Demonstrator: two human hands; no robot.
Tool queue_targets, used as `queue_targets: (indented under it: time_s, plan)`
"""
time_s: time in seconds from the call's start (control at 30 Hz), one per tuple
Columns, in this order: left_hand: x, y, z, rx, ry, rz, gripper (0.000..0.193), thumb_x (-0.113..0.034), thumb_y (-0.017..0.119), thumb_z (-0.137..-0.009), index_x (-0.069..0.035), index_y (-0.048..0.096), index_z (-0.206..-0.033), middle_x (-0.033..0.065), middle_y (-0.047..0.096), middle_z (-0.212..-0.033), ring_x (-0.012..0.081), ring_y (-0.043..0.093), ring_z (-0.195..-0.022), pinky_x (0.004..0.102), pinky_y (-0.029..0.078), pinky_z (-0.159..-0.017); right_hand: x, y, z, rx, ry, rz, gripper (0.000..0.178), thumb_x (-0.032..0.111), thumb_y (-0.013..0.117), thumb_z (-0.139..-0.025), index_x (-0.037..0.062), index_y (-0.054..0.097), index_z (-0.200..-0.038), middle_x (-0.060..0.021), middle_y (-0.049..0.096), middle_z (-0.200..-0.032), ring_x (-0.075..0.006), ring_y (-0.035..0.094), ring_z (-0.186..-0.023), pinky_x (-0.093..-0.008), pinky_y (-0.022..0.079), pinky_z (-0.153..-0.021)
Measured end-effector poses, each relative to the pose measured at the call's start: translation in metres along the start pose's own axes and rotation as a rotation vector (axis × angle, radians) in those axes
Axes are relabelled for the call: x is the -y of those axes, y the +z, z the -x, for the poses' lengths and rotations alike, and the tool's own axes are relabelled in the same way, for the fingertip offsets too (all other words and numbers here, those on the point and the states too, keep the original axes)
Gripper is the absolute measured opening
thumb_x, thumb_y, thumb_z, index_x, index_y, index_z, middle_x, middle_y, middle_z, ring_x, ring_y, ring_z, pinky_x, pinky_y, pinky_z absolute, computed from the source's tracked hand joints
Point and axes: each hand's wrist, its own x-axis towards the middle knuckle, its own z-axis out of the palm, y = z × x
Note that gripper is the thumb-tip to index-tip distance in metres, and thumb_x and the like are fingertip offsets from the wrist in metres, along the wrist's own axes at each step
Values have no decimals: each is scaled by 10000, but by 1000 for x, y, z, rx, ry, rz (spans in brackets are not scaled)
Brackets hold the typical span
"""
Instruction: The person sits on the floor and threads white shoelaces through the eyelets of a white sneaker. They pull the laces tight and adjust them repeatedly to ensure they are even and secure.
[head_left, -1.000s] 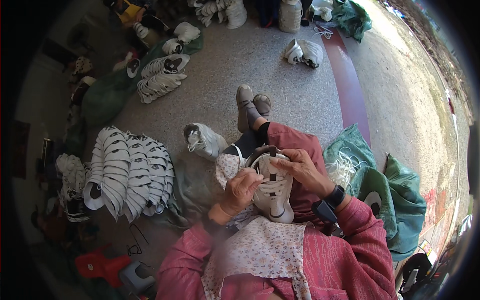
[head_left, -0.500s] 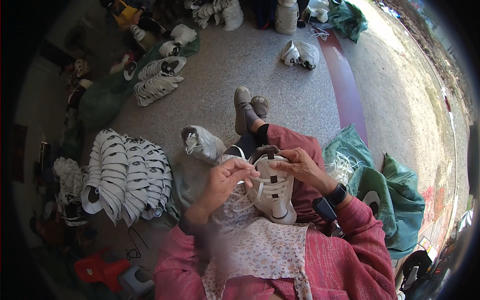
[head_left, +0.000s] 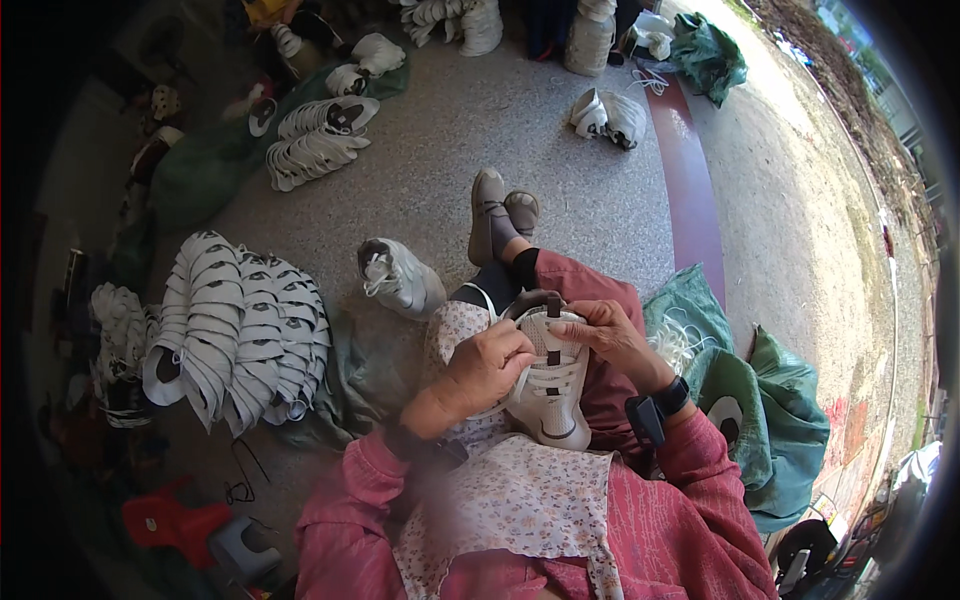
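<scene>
A white and beige sneaker upper (head_left: 548, 405) rests on my lap, its toe toward me and its dark-lined opening away from me. White shoelace (head_left: 552, 376) crosses its front in several rows, and a loose strand stands up beyond my left hand. My left hand (head_left: 478, 368) is closed at the left eyelet edge, fingertips pinched around what looks like the lace; the pinch itself is mostly hidden. With thumb and fingers, my right hand (head_left: 615, 342) grips the upper's right edge beside the tongue (head_left: 553, 322).
A laced white shoe (head_left: 402, 280) lies beyond my left hand. Nested white uppers (head_left: 245, 335) are stacked at left, with more (head_left: 318, 140) farther off. At right, loose white laces (head_left: 680, 340) lie on a green sack (head_left: 765, 420). A red plastic stool (head_left: 180, 522) stands lower left.
My left hand has moved slightly right and in against the shoe's eyelets, its fingers curling closed. My right hand keeps its grip on the upper. The whole view has shifted slightly.
</scene>
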Motion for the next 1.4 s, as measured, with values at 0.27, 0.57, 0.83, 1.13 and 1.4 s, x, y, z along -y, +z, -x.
queue_targets:
  time_s: [0.27, 0.57, 0.83, 1.13, 1.4]
  plan:
    - [-9, 8, -6, 15, -20, -116, 58, -114, 671, -879, -60, 652, -886, 108, 617, -900, 339, 653, -821, 418, 518, -709, -2, -6, -1, 69, 14, -24, 238, 242, 690, -979, 14, 716, -1044, 51, 672, -904, -12, 576, -844, -218, 472, -721]
    - [6, 10, -4, 20, -14, 184, 60, -76, 677, -905, -24, 662, -931, 90, 591, -884, 250, 628, -817, 343, 495, -738, -14, -12, -9, 122, -40, -40, 194, 211, 683, -983, 24, 707, -1027, 60, 656, -884, -9, 567, -829, -217, 473, -705]
    - [5, 22, -4, -22, -30, 130, 77, -83, 681, -919, -10, 655, -926, 79, 591, -887, 216, 616, -822, 327, 492, -744, -20, -9, -9, 100, -39, -82, 209, 196, 671, -990, 17, 709, -1090, 57, 669, -930, -14, 582, -856, -215, 488, -735]
    - [4, 17, 1, -9, -98, 74, 132, -157, 696, -900, -41, 635, -889, 108, 625, -895, 340, 658, -857, 420, 514, -733, -5, -28, -1, 316, -159, 87, 329, 109, 768, -889, 6, 659, -1181, 15, 698, -1009, -55, 597, -934, -256, 490, -838]
    - [-2, 22, -4, 21, -80, 90, 131, -162, 701, -897, -52, 631, -910, 109, 632, -874, 334, 658, -835, 424, 511, -722, -11, -31, -10, 376, -60, 60, 416, 35, 768, -835, 7, 629, -1227, -4, 713, -1042, -77, 615, -982, -276, 494, -898]
